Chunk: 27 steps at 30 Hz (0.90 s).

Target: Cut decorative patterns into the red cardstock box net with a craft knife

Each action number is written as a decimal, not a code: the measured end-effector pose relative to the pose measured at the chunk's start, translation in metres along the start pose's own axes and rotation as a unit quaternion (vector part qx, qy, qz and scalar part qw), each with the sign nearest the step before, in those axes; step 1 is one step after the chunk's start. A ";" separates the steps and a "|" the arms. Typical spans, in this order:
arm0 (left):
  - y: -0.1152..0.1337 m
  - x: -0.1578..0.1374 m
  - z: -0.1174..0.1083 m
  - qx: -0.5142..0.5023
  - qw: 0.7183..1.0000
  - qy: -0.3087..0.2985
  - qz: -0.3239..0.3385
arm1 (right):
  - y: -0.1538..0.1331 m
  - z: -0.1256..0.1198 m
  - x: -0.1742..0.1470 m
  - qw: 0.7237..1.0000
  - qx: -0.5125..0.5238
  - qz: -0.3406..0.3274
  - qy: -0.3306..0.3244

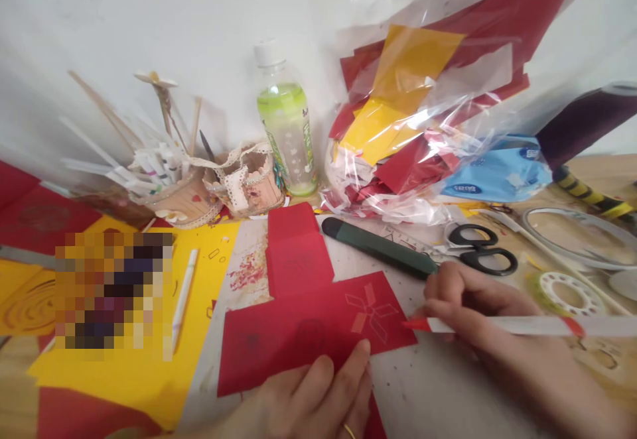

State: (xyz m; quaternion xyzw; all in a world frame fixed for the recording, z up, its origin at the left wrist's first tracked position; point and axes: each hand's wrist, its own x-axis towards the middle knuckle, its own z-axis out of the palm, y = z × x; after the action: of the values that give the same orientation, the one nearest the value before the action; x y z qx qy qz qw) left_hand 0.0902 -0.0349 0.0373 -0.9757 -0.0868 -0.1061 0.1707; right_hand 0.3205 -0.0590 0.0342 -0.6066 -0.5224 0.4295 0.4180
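Note:
My left hand (323, 392) lies with fingers stretched out on the lower edge of a red paper piece (293, 333), pressing it flat. A flower-like pattern of pale diamond petals (369, 313) is drawn on the paper's right side, and a couple of petals are filled in orange-red. To the right, my right hand (478, 313) is closed around a white marker (527, 325) with a red tip. The tip sits at the paper's right edge; whether it touches I cannot tell. Behind lies a second red paper piece (298, 253) with a faint drawing.
A dark green cutter (378, 247) and black-handled scissors (475, 248) lie behind my right hand. At the back stand a green-labelled bottle (286, 127), a cup of pens (174, 193) and a clear bag of paper scraps (398, 147). Yellow paper (164, 386) with a white pen (185, 293) is at left.

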 end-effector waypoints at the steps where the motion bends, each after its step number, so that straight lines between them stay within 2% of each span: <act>1: 0.000 0.000 -0.002 0.001 1.000 -0.006 -0.015 | 0.002 -0.001 0.000 1.000 0.017 0.009 0.022; 3: 0.001 0.000 -0.005 -0.002 1.000 -0.011 -0.027 | 0.004 -0.001 0.001 0.997 0.046 0.033 0.057; 5: 0.000 0.001 -0.009 -0.012 1.000 -0.012 -0.011 | 0.005 -0.001 0.002 0.993 0.072 0.043 0.085; 8: -0.008 0.002 -0.016 -0.033 0.999 0.002 0.002 | 0.007 -0.001 0.003 0.988 0.111 0.020 0.105; 12: -0.028 -0.006 -0.031 -0.007 0.996 0.054 -0.077 | 0.011 -0.004 0.005 0.990 0.112 -0.020 0.086; 16: -0.036 -0.032 -0.048 0.037 0.988 0.049 -0.141 | 0.010 -0.006 0.005 0.989 0.111 -0.060 0.080; 22: -0.001 -0.076 -0.053 0.020 0.987 0.008 -0.159 | 0.003 -0.004 0.007 0.986 0.052 -0.114 0.106; 27: 0.033 -0.089 -0.041 -0.013 0.986 0.000 -0.164 | -0.002 -0.004 0.006 0.985 0.008 -0.128 0.119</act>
State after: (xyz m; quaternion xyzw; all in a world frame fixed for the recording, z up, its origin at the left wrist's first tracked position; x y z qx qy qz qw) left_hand 0.0043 -0.0913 0.0433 -0.9504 -0.2444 -0.1338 0.1379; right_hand 0.3242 -0.0527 0.0369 -0.5783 -0.5388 0.3010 0.5336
